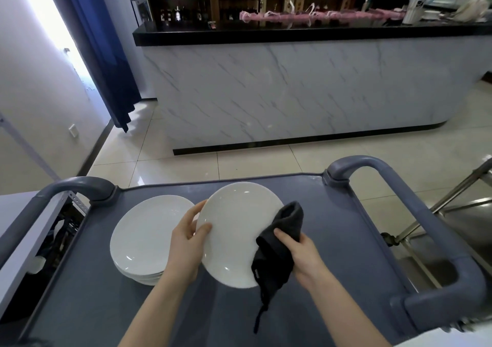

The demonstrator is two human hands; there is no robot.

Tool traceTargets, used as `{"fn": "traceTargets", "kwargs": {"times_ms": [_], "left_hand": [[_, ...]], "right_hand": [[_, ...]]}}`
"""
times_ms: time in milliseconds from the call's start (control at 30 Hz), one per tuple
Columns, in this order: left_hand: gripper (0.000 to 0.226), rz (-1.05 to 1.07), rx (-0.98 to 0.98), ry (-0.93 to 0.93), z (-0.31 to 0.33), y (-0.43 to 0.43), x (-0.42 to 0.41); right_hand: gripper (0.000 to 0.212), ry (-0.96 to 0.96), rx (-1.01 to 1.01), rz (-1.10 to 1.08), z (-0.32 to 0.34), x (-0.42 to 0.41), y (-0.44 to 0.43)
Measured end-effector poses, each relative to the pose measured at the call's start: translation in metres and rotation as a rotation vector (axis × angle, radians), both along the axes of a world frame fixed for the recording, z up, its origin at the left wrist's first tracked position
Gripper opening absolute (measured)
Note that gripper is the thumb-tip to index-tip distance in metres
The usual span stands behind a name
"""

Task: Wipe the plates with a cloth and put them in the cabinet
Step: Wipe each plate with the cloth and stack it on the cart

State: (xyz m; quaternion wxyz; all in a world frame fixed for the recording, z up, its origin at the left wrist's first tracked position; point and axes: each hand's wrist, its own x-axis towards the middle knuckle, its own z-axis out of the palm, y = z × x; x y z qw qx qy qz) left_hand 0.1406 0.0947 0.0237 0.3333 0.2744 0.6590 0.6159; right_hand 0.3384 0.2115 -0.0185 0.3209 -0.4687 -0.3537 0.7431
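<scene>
We see the left hand [186,242] reach up from below, fingers gripping the left rim of a white plate [234,229] tilted face-up toward us above the grey cart [346,240], just right of the plate stack [146,234], while the right hand [300,256] has its fingers clutching a dark cloth [279,248] against the plate's right edge.

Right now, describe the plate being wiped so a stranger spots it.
On the grey cart, beside the stack of white plates, is one more plate. Only this one is held tilted by the left hand, dark cloth on its right edge.
</scene>
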Motion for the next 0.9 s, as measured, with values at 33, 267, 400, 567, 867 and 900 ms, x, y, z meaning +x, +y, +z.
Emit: {"fn": "traceTargets", "kwargs": {"times_ms": [33,267,400,567,867,900], "left_hand": [[0.056,0.009,0.001,-0.031,0.0,0.001,0.0],[0.061,-0.207,-0.045,0.232,0.014,0.006,-0.019],[0.054,-0.437,-0.158,0.391,0.027,0.018,-0.019],[0.039,-0.335,-0.125,0.338,0.024,0.021,-0.017],[0.051,-0.094,-0.045,0.137,-0.008,0.003,-0.004],[0.054,-0.097,-0.06,0.154,-0.009,0.004,-0.003]], "right_hand": [[0.027,0.013,-0.042,0.013,-0.003,-0.001,-0.004],[0.032,-0.245,0.339,0.26,0.032,0.004,0.027],[0.029,-0.527,0.747,0.602,0.066,-0.011,0.045],[0.019,-0.491,0.814,0.554,0.073,-0.022,0.046],[0.022,0.052,0.043,-0.076,0.02,-0.007,0.026],[0.023,0.039,0.022,-0.057,0.018,-0.005,0.026]]}}
